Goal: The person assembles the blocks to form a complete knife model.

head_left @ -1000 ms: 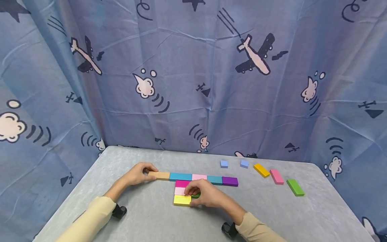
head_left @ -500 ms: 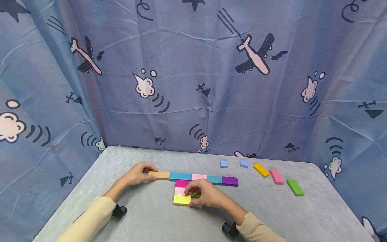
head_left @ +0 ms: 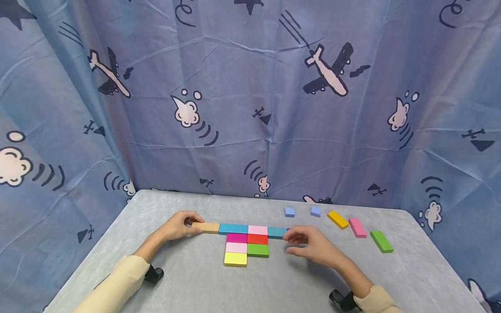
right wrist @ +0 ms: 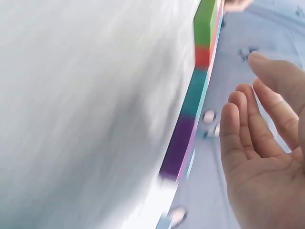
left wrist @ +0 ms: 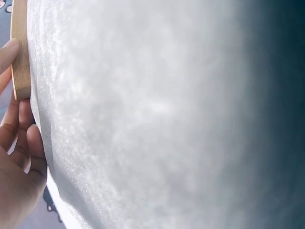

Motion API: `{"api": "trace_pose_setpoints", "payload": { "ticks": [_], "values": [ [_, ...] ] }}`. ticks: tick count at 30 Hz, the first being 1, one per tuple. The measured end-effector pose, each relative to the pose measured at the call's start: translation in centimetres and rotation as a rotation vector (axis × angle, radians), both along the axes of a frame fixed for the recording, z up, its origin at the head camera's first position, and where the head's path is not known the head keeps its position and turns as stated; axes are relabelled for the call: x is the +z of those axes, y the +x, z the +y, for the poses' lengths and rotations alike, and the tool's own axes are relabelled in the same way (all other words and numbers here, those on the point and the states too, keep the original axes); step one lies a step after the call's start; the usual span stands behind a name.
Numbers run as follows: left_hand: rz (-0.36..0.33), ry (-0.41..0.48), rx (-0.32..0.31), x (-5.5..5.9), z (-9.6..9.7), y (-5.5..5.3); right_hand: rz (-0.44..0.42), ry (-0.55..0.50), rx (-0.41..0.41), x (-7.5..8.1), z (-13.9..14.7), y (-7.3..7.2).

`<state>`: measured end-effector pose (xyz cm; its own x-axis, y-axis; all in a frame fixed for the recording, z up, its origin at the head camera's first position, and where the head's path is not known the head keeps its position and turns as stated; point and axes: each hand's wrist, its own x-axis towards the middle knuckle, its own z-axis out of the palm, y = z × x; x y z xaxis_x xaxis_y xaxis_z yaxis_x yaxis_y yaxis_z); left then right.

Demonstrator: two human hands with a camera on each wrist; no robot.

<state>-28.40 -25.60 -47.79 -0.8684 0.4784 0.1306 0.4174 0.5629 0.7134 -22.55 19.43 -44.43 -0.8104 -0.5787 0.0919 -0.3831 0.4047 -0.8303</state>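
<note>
— Wood grain shows on the square-edged tan block point(left wrist: 22, 71) at the left end of the row. Who has it?

— The left hand point(head_left: 182, 225), thumb and fingers pinching its outer end. The right hand point(head_left: 313, 245) holds nothing: fingers gently bent, thumb apart.

— And the rest of the row?

— Smooth, flat bars end to end on the mottled grey counter point(head_left: 188, 278): long teal block point(head_left: 233, 229), pale pink block point(head_left: 258, 230), shorter teal block point(head_left: 276, 233), purple block point(right wrist: 178, 148). Two columns touch its near side: magenta block point(head_left: 237, 238), second pale pink block point(head_left: 236, 247) and yellow block point(head_left: 235, 259); beside them, red block point(head_left: 257, 239) and green block point(head_left: 258, 250).

— Anything hard to make out?

— The right hand covers nearly all the purple block in the head view; the right wrist view shows it, blurred. Fingers hide the tan block's tip there, and the left wrist view cuts off its upper part. The counter's grain dissolves into haze and dark teal shadow.
</note>
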Motion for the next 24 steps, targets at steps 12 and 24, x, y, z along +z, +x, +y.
{"api": "trace_pose_setpoints", "payload": {
  "ticks": [12, 24],
  "values": [
    [0.009, 0.0, -0.003, 0.0, 0.1, 0.0, 0.042, 0.015, -0.238, -0.1, 11.2, 1.5],
    [-0.005, -0.003, 0.002, 0.1, 0.1, 0.0, 0.001, 0.117, -0.511, -0.3, 17.6, 3.4]
  ]
}}
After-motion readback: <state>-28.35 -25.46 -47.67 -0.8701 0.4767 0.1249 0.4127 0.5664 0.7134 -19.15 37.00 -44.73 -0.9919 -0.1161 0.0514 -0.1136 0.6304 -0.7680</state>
